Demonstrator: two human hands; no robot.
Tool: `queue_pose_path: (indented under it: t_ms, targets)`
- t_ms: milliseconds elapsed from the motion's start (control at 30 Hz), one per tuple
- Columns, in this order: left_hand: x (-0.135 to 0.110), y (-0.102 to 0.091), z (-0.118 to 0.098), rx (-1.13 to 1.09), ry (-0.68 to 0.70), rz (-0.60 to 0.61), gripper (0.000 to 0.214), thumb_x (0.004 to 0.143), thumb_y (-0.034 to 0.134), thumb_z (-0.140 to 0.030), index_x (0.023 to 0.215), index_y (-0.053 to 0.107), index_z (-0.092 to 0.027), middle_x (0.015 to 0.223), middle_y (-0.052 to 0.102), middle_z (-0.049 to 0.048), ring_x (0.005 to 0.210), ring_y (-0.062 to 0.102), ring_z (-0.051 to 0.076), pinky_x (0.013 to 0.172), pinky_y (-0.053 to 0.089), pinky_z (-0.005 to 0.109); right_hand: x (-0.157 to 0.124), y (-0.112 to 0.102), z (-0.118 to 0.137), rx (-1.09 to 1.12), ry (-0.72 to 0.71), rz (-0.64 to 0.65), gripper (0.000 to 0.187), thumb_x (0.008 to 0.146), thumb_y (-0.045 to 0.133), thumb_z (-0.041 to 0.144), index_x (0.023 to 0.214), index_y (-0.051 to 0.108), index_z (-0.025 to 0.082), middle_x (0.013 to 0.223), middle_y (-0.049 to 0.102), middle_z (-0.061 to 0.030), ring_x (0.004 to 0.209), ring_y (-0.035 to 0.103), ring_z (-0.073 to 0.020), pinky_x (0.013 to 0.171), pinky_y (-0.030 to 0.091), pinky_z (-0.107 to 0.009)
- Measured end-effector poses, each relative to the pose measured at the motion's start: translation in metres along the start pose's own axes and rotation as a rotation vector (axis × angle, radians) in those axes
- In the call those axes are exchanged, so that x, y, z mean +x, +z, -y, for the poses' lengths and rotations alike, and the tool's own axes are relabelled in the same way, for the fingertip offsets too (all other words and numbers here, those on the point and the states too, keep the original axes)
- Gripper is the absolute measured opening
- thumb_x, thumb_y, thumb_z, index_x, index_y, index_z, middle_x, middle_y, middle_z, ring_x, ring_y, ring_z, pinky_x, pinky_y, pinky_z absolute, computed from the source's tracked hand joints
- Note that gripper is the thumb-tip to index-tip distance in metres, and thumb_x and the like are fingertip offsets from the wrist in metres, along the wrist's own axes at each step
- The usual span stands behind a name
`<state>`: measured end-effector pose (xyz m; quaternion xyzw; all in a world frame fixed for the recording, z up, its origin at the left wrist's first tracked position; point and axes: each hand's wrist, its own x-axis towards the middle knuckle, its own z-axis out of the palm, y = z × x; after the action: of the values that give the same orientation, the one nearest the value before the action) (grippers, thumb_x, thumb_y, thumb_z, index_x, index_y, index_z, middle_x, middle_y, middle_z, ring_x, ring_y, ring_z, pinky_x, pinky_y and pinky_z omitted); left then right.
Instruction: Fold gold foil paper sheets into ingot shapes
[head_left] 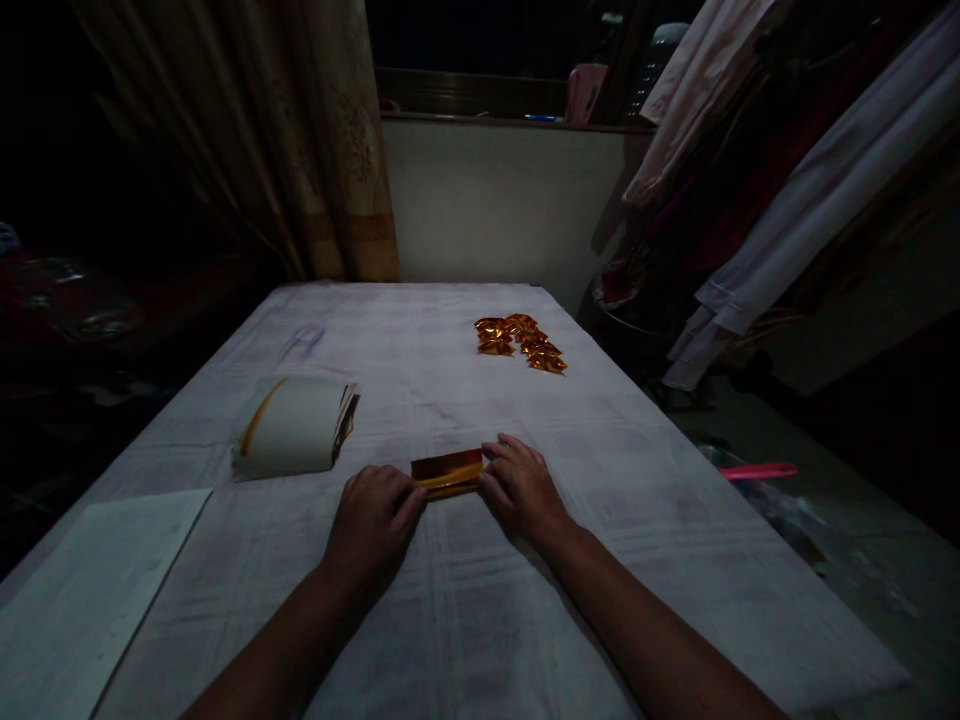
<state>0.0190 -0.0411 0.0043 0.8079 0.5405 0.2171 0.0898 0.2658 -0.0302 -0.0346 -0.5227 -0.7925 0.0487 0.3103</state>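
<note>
A folded strip of gold foil paper [448,470] lies on the white cloth of the table [465,600] in front of me. My left hand [373,523] presses its left end with curled fingers. My right hand [519,485] holds down its right end, fingers bent over the edge. Both hands rest on the cloth with the strip between them.
A curled stack of white-backed foil sheets [294,425] lies to the left of the strip. Several folded gold pieces [520,341] sit in a cluster further back on the right. A pale sheet [90,590] lies at the near left. Curtain and hanging clothes flank the table.
</note>
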Motion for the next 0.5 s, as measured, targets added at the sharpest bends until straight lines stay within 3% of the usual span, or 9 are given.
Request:
queue_pose_path:
  t_ms: [500]
  targets:
    - [0.0046,-0.001,-0.0058,0.08,-0.036,0.071,0.027,0.095,0.052,-0.035,0.073,0.06,-0.021,0.079,0.064,0.0046,0.079,0.056,0.024,0.077,0.039,0.038,0.0019,-0.0051,0.0087,0.012,0.124,0.057,0.014,0.091,0.061,0.024,0.079,0.067,0.021,0.125,0.07,-0.0113,0.128,0.056,-0.033,0.104,0.042,-0.052]
